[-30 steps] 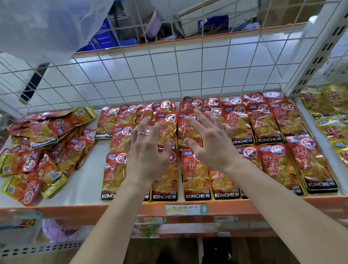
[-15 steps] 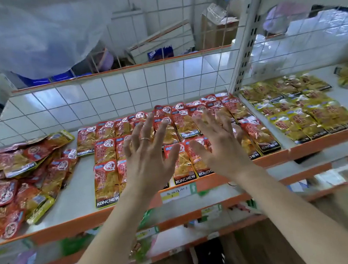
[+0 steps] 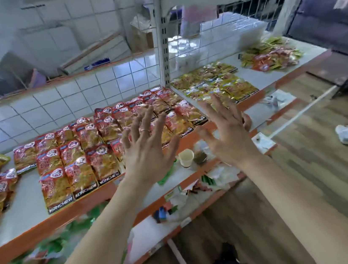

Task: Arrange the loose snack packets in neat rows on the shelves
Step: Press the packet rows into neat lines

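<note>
Our left hand [image 3: 147,155] and right hand [image 3: 231,137] hover empty, fingers spread, over the red packets [image 3: 96,155] lying in rows on the shelf [image 3: 30,208], likely free to reach the loose pile [image 3: 272,59] further right

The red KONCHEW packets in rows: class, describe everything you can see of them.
The red packets are glossy foil-looking pouches, red with yellow centres, a round white emblem on top and a black KONCHEW band below. They lie flat, overlapping in tidy rows on the grey shelf, reaching its orange front lip. The open left hand hides some.
</note>
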Tool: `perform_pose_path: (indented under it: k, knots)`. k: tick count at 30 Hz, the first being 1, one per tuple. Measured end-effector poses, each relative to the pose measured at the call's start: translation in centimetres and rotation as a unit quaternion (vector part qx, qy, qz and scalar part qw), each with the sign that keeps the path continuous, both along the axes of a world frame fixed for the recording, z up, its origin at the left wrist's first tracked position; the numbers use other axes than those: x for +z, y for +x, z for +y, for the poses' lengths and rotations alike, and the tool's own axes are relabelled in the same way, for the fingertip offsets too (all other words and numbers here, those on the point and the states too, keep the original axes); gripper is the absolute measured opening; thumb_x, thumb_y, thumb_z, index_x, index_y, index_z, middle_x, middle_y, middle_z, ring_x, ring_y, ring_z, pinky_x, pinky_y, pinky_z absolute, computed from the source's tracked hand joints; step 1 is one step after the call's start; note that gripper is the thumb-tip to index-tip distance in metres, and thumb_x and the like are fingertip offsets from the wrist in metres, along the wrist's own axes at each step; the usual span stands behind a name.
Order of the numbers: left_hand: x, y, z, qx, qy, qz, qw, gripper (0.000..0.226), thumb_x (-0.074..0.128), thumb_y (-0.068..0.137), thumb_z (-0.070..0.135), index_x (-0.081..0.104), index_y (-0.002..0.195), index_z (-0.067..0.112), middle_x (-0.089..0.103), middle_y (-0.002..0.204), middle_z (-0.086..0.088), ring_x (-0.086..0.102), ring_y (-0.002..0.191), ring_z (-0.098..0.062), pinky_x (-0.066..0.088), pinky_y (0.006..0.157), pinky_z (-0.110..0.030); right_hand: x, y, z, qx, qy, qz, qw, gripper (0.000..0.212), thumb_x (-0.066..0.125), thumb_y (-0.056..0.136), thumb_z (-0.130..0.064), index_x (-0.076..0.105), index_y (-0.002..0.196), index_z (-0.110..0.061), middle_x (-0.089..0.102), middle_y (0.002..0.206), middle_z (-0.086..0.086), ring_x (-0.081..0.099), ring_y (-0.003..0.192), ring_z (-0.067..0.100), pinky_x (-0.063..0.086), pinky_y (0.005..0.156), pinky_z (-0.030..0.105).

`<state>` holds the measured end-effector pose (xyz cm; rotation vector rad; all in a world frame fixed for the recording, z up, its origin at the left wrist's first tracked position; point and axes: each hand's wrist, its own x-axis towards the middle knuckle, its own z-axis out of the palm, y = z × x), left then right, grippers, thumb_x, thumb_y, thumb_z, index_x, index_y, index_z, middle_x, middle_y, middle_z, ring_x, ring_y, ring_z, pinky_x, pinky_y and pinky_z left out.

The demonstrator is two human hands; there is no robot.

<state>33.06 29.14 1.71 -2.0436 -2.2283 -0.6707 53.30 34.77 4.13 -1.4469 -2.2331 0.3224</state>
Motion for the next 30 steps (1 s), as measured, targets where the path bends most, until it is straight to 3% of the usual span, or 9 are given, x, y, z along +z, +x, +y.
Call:
perform_pose_path:
  k: [9,13,19,28,30]
  knots:
    - [0.6,5.6,2.0,0.005,0.008,0.014,1.0,0.068,0.027,0.093,0.068,0.039,0.148,0.029,0.017,0.166,0.002,0.013,0.151,-0.028,0.015,0.116,-0.054,0.1,5.5,2.2,0.014,0.002,0.016,1.0,0.067,0.037,0.095,-0.065,0.018,0.155,-0.043,0.0,0.165,-0.016,-0.012,0.151,0.011,0.001,0.118,0.055]
    - [0.9,10.7,4.7,0.005,0.005,0.014,1.0,0.069,0.025,0.093,0.067,0.033,0.151,0.031,0.017,0.166,0.001,0.014,0.15,-0.028,0.018,0.116,-0.058,0.4,10.9,4.5,0.018,-0.014,0.04,0.999,0.066,0.045,0.098,-0.058,0.017,0.156,-0.042,-0.001,0.165,-0.016,-0.013,0.151,0.01,0.001,0.12,0.053]
    - [1.5,19.6,8.8,0.013,0.006,0.005,1.0,0.074,0.018,0.091,0.071,0.031,0.152,0.033,0.014,0.166,0.004,0.012,0.151,-0.026,0.013,0.116,-0.054,0.3,19.9,9.1,0.006,-0.001,0.034,0.999,0.066,0.041,0.097,-0.062,0.016,0.155,-0.045,-0.002,0.165,-0.019,-0.02,0.147,0.004,-0.004,0.119,0.056]
    - [1.6,29.8,13.9,-0.003,0.011,-0.013,1.0,0.073,0.018,0.092,0.071,0.025,0.154,0.034,0.01,0.167,0.005,0.009,0.152,-0.025,0.011,0.118,-0.051,0.6,30.2,13.7,-0.032,-0.007,0.027,0.999,0.063,0.043,0.097,-0.059,0.022,0.154,-0.042,0.001,0.165,-0.015,-0.01,0.151,0.012,-0.004,0.118,0.047]
    - [1.2,30.9,14.7,-0.009,0.007,-0.002,1.0,0.071,0.021,0.093,0.069,0.025,0.155,0.034,0.01,0.167,0.005,0.009,0.152,-0.025,0.011,0.119,-0.051,0.5,31.3,14.4,-0.039,-0.001,0.019,0.999,0.065,0.037,0.095,-0.064,0.022,0.154,-0.042,0.002,0.165,-0.015,-0.009,0.152,0.012,-0.004,0.117,0.052]
